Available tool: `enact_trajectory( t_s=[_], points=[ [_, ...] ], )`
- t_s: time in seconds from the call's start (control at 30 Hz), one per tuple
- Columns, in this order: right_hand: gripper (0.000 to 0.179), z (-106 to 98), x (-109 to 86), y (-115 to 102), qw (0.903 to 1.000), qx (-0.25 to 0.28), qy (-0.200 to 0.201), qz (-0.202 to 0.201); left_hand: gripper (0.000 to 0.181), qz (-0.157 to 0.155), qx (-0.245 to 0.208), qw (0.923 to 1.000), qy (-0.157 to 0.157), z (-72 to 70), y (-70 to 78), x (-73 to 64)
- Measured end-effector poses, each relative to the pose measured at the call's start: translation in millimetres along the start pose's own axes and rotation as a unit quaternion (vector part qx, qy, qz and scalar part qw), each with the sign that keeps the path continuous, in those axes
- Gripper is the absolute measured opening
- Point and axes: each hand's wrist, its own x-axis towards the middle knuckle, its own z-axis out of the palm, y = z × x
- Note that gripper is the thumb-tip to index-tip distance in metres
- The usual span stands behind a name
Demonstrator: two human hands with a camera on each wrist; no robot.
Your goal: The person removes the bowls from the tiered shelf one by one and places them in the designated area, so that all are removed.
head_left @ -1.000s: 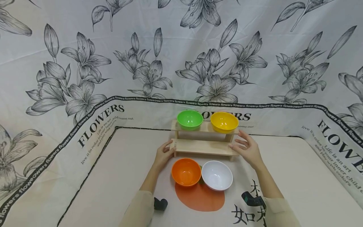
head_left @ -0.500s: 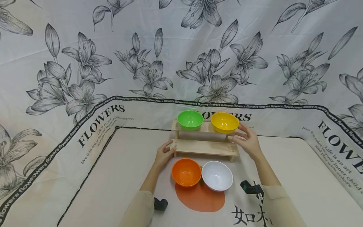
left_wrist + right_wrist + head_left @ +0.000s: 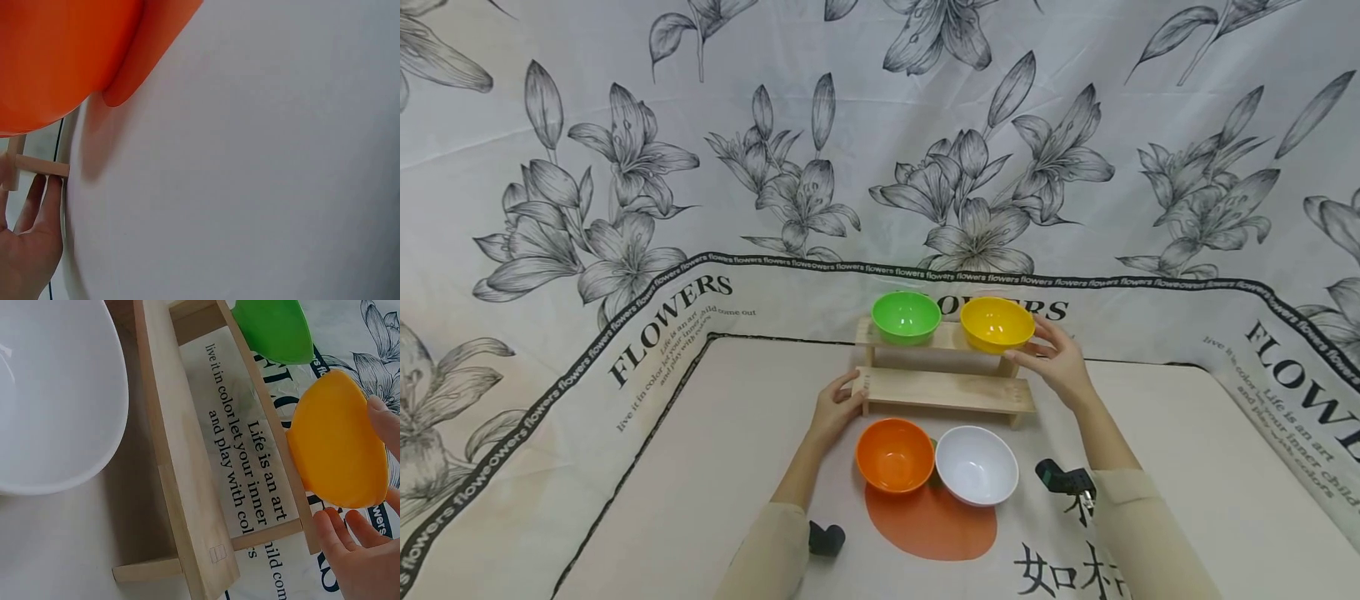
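Observation:
A two-tier wooden rack (image 3: 947, 390) stands at the back of the table. My left hand (image 3: 835, 408) holds the left end of its lower shelf; in the left wrist view, fingers (image 3: 52, 203) touch the wood from below. On the upper shelf sit a green bowl (image 3: 906, 318) and, to its right, a yellow bowl (image 3: 997, 326). My right hand (image 3: 1060, 364) is at the yellow bowl's right side, fingers spread. In the right wrist view one fingertip touches the yellow bowl (image 3: 340, 440), while other fingertips are close to its lower side.
An orange bowl (image 3: 896, 456) and a white bowl (image 3: 977, 466) stand side by side in front of the rack, partly over a printed orange patch (image 3: 931, 529). A flower-printed cloth (image 3: 820, 217) hangs behind. Black wrist devices show near both sleeves.
My right hand has moved up from the lower shelf's right end to the yellow bowl. The left hand stays on the rack, and the bowls keep their places.

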Motion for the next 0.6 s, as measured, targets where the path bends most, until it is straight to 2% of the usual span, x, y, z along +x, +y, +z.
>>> enact_trajectory(
  t_s=[0.17, 0.23, 0.4, 0.6],
  points=[
    [0.078, 3.4, 5.8, 1.5, 1.0, 0.001, -0.003, -0.009, 0.05, -0.005, -0.006, 0.9999, -0.014, 1.3, 17.7, -8.0],
    [0.079, 4.2, 8.3, 1.7, 1.0, 0.0, -0.006, -0.007, 0.051, -0.01, -0.005, 0.9998, -0.017, 1.1, 19.0, -8.1],
    [0.083, 5.1, 12.1, 0.5, 0.9997, -0.011, -0.015, 0.013, 0.052, -0.015, -0.005, 0.9998, -0.007, 0.3, 5.6, -1.6],
    [0.089, 8.3, 14.4, -1.2, 0.9984, -0.001, -0.034, 0.046, 0.05, -0.018, -0.011, 0.9998, -0.003, 0.7, 4.5, -1.1]
  ],
)
